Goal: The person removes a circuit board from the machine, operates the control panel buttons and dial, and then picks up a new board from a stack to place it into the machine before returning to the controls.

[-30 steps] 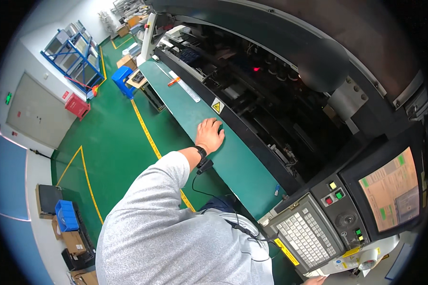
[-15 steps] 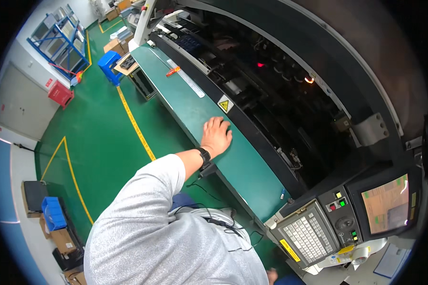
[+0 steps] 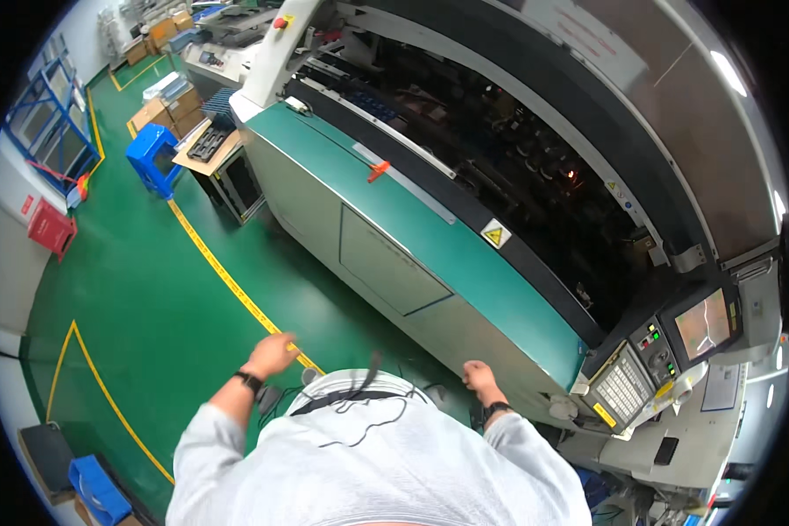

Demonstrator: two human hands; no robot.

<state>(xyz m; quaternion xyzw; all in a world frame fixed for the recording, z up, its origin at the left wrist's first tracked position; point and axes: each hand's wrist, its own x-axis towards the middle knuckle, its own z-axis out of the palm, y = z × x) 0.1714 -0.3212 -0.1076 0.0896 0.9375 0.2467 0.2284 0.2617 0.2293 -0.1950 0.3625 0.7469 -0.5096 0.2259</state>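
Note:
My left hand [image 3: 272,355], a black band on its wrist, hangs over the green floor [image 3: 149,289] near the yellow line [image 3: 237,289]; its fingers are apart and it holds nothing. My right hand [image 3: 480,379], also with a dark wristband, hovers close to the grey front panel of the long teal-topped machine [image 3: 430,237] and is empty too. A black cord [image 3: 359,399] lies across my grey shirt. A small orange clip [image 3: 378,170] and a yellow warning sticker [image 3: 495,234] sit on the machine's teal ledge.
The machine's hood is raised, showing dark inner parts. A keypad [image 3: 627,386] and screen [image 3: 703,323] stand at its right end. At the far left are a blue stool [image 3: 152,158], cardboard boxes [image 3: 175,103] and a red box [image 3: 51,228]. A blue crate [image 3: 96,486] is near my left side.
My left hand has come off the machine's teal ledge and dropped low beside me. I have moved back from the machine, and my right hand has come into view.

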